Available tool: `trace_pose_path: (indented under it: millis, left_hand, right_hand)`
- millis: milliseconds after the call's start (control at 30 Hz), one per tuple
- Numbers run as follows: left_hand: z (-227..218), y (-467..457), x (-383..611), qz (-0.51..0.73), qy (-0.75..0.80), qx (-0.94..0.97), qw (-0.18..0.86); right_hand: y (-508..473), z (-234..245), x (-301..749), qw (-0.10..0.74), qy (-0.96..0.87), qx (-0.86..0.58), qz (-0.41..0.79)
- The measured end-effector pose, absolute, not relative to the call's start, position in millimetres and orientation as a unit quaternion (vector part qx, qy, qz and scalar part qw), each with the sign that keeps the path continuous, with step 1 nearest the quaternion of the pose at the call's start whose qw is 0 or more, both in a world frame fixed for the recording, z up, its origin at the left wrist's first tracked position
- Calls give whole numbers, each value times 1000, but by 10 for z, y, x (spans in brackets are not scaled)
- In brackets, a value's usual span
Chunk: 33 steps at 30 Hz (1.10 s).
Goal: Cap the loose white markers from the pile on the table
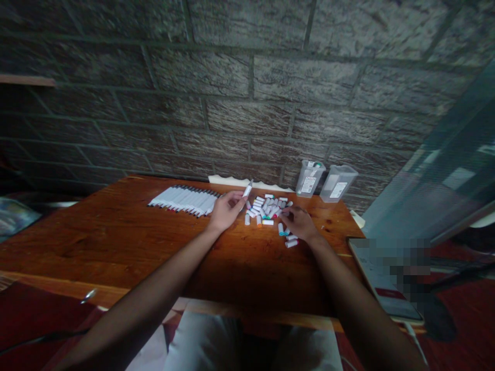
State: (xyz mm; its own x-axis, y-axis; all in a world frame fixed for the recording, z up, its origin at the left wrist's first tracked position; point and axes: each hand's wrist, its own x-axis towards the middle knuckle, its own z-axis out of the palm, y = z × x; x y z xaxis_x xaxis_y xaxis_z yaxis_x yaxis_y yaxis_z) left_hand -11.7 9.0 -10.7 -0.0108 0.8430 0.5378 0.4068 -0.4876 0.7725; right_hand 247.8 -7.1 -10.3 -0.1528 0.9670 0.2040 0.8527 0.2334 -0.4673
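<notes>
Fingers of the left hand point(226, 210) clamp a white marker point(247, 191) above the wooden surface point(116, 242), beside a laid-out marker row point(185, 200). Right hand point(299, 224), fingers curled together, rests on the loose caps point(266, 208); a careless sweep could likely roll caps off the edge.

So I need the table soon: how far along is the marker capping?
A row of markers already lies lined up. The left hand holds one marker; the right hand reaches into the loose caps. That pile remains.
</notes>
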Motion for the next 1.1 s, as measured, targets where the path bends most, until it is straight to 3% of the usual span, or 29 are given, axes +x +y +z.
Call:
trace_pose_path:
  millis: [1100]
  left_hand:
    - [-115, 69, -92, 510, 455, 699, 211]
  right_hand:
    - [-122, -43, 2427, 213, -776, -580, 123]
